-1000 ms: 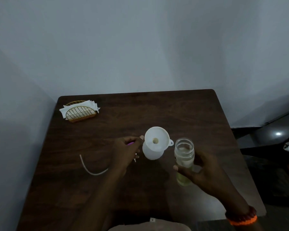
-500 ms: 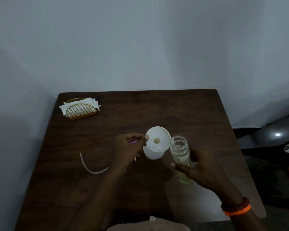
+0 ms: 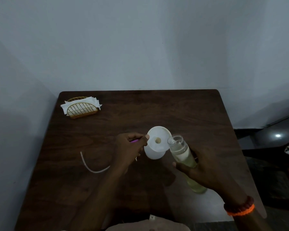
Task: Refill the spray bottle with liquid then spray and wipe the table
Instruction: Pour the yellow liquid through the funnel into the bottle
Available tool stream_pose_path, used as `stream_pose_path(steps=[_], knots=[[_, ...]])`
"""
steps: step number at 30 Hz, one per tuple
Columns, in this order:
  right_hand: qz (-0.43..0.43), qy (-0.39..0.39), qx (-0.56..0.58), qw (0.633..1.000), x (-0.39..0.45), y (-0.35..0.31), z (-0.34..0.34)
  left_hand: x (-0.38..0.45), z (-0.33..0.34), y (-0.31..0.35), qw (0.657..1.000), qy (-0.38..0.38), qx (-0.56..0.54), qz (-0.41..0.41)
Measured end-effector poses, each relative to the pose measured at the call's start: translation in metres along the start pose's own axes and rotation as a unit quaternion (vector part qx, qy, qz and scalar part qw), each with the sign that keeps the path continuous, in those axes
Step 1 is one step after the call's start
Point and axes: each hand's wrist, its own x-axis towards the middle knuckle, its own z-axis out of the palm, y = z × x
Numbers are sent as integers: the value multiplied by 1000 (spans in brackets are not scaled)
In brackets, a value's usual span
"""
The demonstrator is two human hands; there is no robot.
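A white funnel [image 3: 158,140] sits in the top of a white bottle [image 3: 153,154] at the middle of the dark wooden table [image 3: 182,114]. My left hand [image 3: 130,149] pinches the funnel's left rim and also holds a pink-and-white spray head, mostly hidden, whose thin white tube [image 3: 92,165] curves over the table to the left. My right hand [image 3: 205,174] grips a clear open bottle of pale yellow liquid [image 3: 182,152]. That bottle is tilted left, its mouth just over the funnel's right rim.
A gold wire holder with white napkins [image 3: 82,107] stands at the table's far left corner. Grey walls close the far and left sides. Right of the table lies a dark floor with some dark objects.
My right hand has lifted the clear bottle, moved it left and tilted it until its mouth reaches the funnel's rim. My left hand has kept its hold on the funnel.
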Motion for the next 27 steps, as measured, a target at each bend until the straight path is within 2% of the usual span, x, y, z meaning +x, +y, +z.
stream_pose_path(steps=[7,21,27], knots=[[-8,-5,-46,999,3,-7,-3,-1,1,1,1000,10,-3,-1],[52,-34,-100,993,3,-7,-2,0,2,2,1000,26,4,-1],[45,-46,-112,992,4,-14,-6,-1,2,3,1000,23,13,-5]])
